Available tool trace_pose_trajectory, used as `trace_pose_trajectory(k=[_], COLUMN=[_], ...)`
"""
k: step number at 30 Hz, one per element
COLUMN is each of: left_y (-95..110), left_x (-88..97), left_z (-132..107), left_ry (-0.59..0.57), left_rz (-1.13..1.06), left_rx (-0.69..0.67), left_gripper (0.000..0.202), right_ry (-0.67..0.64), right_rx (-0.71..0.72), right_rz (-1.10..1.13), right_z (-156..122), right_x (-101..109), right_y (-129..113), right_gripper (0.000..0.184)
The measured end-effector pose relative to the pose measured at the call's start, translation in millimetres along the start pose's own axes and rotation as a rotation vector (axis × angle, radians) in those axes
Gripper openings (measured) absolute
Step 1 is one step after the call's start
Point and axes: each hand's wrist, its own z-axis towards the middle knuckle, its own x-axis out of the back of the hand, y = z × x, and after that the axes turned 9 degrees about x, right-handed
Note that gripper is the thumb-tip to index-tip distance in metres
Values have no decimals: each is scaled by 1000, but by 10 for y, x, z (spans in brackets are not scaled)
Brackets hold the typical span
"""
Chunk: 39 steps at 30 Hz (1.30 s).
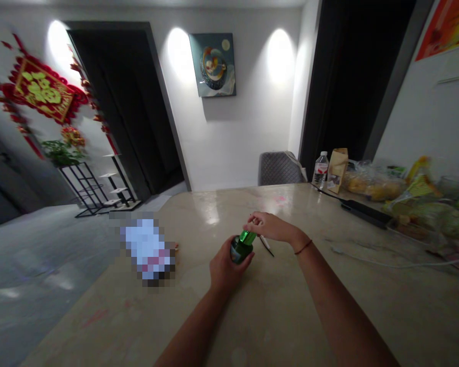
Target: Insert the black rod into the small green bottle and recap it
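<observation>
A small green glass bottle with a shiny green neck stands tilted in my left hand, whose fingers wrap around its lower body. My right hand lies across the top of the bottle, with its fingertips pinching at the neck. The bottle's mouth is hidden by those fingers. Just below my right hand, a thin white-and-black stick lies on the beige marble table. A pixelated, blurred object sits on the table to the left of my hands.
At the table's far right stand a water bottle, a paper bag and plastic food bags. A black power strip and a white cable lie nearby. A grey chair stands behind the far edge.
</observation>
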Motion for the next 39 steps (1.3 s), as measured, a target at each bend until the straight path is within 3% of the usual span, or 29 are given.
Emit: trace_pose_trajectory(k=[6, 14, 21, 28, 39], left_y=[14, 19, 12, -12, -10], left_x=[18, 32, 31, 10, 12], left_z=[-3, -2, 2, 5, 5], left_ry=[-25, -44, -54, -30, -42], left_rz=[2, -10, -8, 2, 2], left_rx=[28, 36, 49, 20, 41], left_gripper=[56, 57, 57, 57, 58], right_ry=[-4, 37, 14, 7, -6], right_rx=[17, -7, 35, -5, 25], right_rz=[12, -87, -27, -49, -66], right_z=[-23, -26, -30, -26, -17], right_x=[26, 40, 54, 32, -15], right_y=[-27, -22, 6, -44, -76], right_gripper=[27, 37, 50, 33, 27])
